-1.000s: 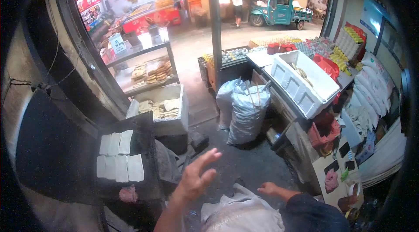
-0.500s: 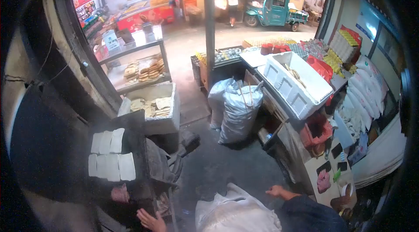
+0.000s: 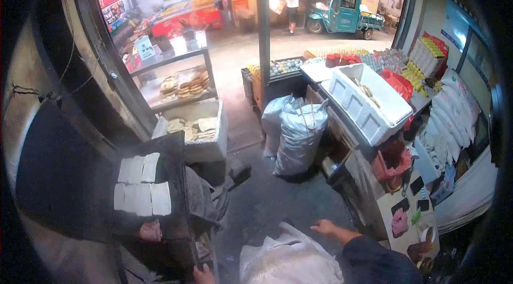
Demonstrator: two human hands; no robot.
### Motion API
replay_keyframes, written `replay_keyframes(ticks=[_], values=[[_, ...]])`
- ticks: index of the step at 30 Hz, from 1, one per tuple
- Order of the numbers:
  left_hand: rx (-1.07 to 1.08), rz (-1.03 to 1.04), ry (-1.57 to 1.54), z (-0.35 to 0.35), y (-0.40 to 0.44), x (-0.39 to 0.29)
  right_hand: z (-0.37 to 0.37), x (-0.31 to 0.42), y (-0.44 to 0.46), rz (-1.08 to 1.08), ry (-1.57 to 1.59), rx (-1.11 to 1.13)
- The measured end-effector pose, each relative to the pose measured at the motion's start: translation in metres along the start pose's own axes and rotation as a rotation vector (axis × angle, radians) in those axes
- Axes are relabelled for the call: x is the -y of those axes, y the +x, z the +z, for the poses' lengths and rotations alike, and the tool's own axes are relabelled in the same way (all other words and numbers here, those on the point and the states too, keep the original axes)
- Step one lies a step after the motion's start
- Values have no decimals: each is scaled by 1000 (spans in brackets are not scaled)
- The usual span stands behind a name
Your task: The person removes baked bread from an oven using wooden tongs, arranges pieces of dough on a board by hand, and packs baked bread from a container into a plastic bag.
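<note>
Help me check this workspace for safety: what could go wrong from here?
The pale flat pieces lie close together on the dark plate, so they might stick to each other.
If that plate is hot, the bare left hand, low near its stand, could get burned.
The stuffed sacks stand on the floor ahead, a possible trip hazard.

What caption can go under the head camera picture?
Dough in two rows, left hand low, two bulging sacks beyond.

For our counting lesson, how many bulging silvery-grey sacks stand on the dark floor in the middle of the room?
2. The left sack stands partly behind the other; the right sack stands nearer the camera. Another could be hidden behind them.
</note>
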State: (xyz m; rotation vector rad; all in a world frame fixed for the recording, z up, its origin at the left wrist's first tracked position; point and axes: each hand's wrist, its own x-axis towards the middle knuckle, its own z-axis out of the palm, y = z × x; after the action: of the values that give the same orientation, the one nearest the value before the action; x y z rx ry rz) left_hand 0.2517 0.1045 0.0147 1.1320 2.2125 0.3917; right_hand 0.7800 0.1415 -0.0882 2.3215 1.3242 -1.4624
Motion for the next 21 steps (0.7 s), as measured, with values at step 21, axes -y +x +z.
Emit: replay_keyframes(ticks=[21], values=[[636, -129, -2, 129, 105, 26, -344, 17, 14, -101, -296, -1142]])
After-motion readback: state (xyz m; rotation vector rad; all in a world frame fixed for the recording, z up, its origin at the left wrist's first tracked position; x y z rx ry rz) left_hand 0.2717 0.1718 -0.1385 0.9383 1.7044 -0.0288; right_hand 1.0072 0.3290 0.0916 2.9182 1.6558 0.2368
